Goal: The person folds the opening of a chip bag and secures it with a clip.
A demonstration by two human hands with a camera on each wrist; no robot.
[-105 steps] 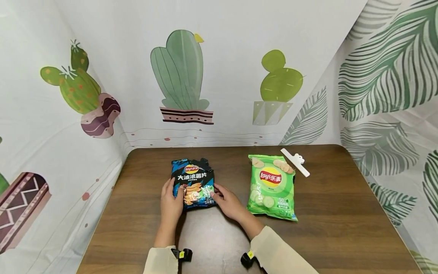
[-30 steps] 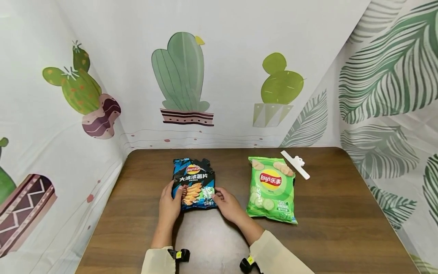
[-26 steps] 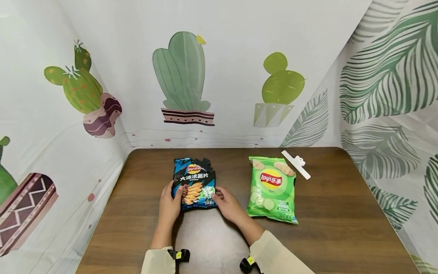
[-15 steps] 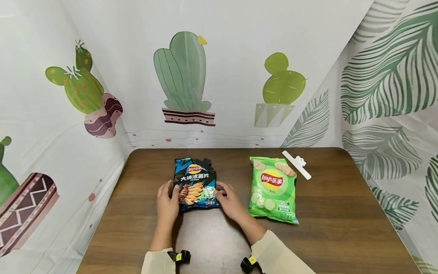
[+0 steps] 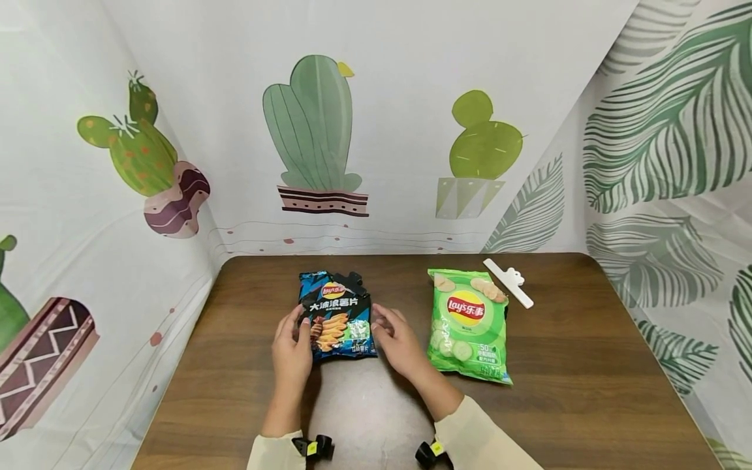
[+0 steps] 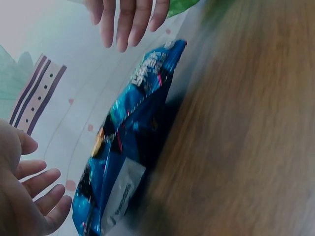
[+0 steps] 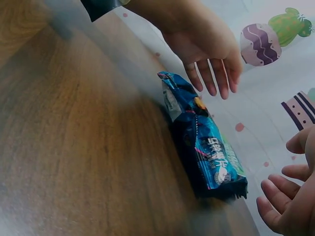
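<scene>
A blue and black bag of potato chips (image 5: 337,320) lies face up on the table, with a black clip (image 5: 350,282) at its top right corner. At the bag's left side my left hand (image 5: 292,349) is held with fingers loosely extended. My right hand (image 5: 402,343) stands off the right side, its fingers relaxed and apart from the bag. Both wrist views show gaps between the hands and the bag (image 6: 123,130), and neither hand holds anything. A green bag of potato chips (image 5: 468,329) lies flat to the right of my right hand.
Beyond the green bag's top right corner a white sealing clip (image 5: 508,282) lies diagonally on the brown wooden table (image 5: 564,365). A white cloth (image 5: 399,130) printed with cacti and leaves hangs behind the table's far edge.
Both hands have let go of the blue chip bag, and the right hand has drawn slightly away to the right. The bag, green bag and clips stay about where they were.
</scene>
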